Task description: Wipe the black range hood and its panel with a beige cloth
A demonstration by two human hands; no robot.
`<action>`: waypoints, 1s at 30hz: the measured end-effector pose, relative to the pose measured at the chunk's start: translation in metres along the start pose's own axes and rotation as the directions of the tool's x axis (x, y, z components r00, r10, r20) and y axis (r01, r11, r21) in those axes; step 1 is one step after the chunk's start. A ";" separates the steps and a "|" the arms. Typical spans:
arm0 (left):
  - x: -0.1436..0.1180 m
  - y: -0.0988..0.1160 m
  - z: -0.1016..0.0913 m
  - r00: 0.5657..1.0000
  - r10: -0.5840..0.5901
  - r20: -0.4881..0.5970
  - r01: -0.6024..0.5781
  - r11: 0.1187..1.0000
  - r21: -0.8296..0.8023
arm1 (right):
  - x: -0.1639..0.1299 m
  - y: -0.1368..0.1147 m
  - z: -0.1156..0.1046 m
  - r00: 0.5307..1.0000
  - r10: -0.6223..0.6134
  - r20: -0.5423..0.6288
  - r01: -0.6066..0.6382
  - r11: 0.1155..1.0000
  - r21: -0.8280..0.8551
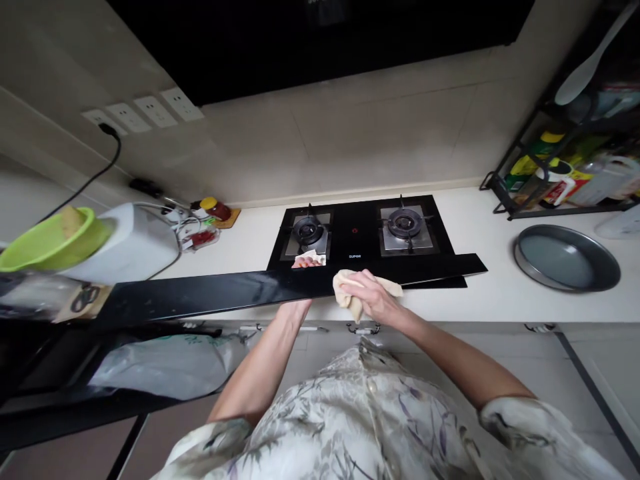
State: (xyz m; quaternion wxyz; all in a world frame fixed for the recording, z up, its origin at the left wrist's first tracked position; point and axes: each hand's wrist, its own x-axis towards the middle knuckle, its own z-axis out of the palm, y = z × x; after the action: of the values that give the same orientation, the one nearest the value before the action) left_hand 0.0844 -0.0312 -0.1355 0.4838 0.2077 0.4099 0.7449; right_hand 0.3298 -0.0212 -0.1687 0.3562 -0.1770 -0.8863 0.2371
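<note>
A long black panel [215,293] with a glossy face spans the space in front of me, tilted, its right end over the front of the gas stove [355,231]. My left hand [299,308] grips the panel from below. Its palm is hidden behind the panel, and fingertips show at the far edge beside a small whitish patch I cannot make out. My right hand [371,297] is closed around a cream cloth [345,288] and presses it on the panel, right of my left hand.
On the right of the white counter [485,293] lies a round grey pan [567,260], near a black rack [565,210] of bottles. At left are a green basin [45,243], a white appliance [133,237] and a yellow-lidded jar [216,209]. A black range hood [320,47] overhangs the stove.
</note>
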 end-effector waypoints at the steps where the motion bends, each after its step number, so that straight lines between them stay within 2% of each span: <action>1: -0.001 -0.001 0.000 1.000 -0.005 -0.007 0.004 1.000 -0.022 | 0.000 -0.001 -0.001 1.000 -0.024 0.008 0.023 1.000 0.012; 3: -0.003 -0.005 -0.003 0.999 -0.020 -0.024 0.019 0.998 -0.063 | -0.018 0.012 -0.017 0.999 -0.034 -0.003 0.034 0.999 0.003; 6: -0.007 -0.010 -0.008 0.998 -0.039 -0.042 0.034 0.993 -0.110 | -0.060 0.048 -0.054 0.998 0.044 -0.040 -0.047 0.997 -0.069; 8: -0.008 -0.012 -0.009 0.998 -0.049 -0.043 0.043 0.990 -0.133 | -0.069 0.059 -0.067 0.997 0.066 -0.039 -0.070 0.992 -0.107; 10: -0.009 -0.011 -0.008 0.998 -0.057 -0.035 0.052 0.988 -0.144 | -0.053 0.050 -0.059 1.000 -0.019 0.007 0.020 0.994 -0.104; 13: -0.007 -0.008 -0.002 0.998 -0.058 -0.029 0.053 0.987 -0.152 | -0.007 0.018 -0.027 0.976 -0.193 0.099 0.200 0.978 -0.061; 15: -0.007 -0.007 0.002 0.998 -0.057 -0.031 0.051 0.986 -0.158 | 0.012 0.004 -0.014 0.963 -0.231 0.138 0.239 0.970 -0.045; 17: -0.009 -0.008 0.005 0.998 -0.055 -0.034 0.049 0.985 -0.165 | 0.009 0.006 -0.017 0.963 -0.236 0.129 0.244 0.969 -0.048; 22: -0.015 -0.016 0.004 0.998 -0.062 -0.021 0.056 0.976 -0.209 | -0.031 0.036 -0.048 0.983 -0.155 0.098 0.164 0.983 -0.088; 24: -0.015 -0.017 0.003 0.998 -0.064 -0.009 0.060 0.971 -0.232 | -0.026 0.034 -0.044 0.981 -0.163 0.107 0.171 0.983 -0.072; 28: -0.011 -0.017 0.004 0.998 -0.064 0.012 0.065 0.963 -0.260 | -0.001 0.019 -0.025 0.953 -0.290 0.087 0.295 0.954 -0.056; 30: -0.011 -0.018 0.007 0.998 -0.063 0.023 0.067 0.962 -0.263 | -0.002 0.019 -0.028 0.940 -0.336 0.057 0.339 0.939 -0.053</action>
State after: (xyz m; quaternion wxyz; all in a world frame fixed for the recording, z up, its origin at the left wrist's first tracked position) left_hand 0.1040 -0.0348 -0.1453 0.5343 0.1331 0.3103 0.7749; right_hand 0.3533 0.0016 -0.1623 0.3649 -0.0279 -0.9186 0.1489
